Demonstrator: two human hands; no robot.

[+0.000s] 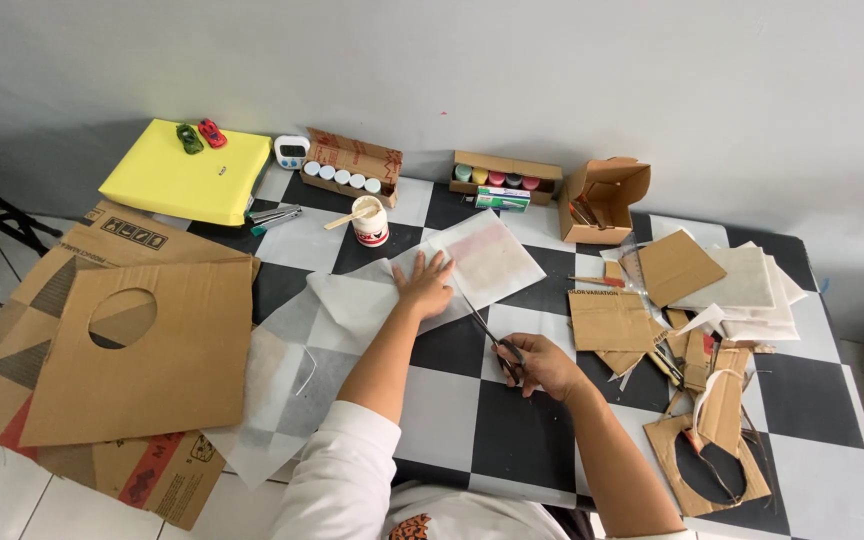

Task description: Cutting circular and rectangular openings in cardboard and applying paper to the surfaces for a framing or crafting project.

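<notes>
My left hand lies flat, fingers spread, on a thin white translucent sheet of paper spread over the checkered floor. Gripped in my right hand is a pair of scissors by its dark handles. The blades point up and left, reaching the lower edge of the sheet just right of my left hand. More of the same white paper trails to the lower left.
A large cardboard sheet with a round hole lies left, over a flattened box. Cardboard scraps and white sheets pile up on the right. At the back: yellow pad, glue pot, paint jars, small open box.
</notes>
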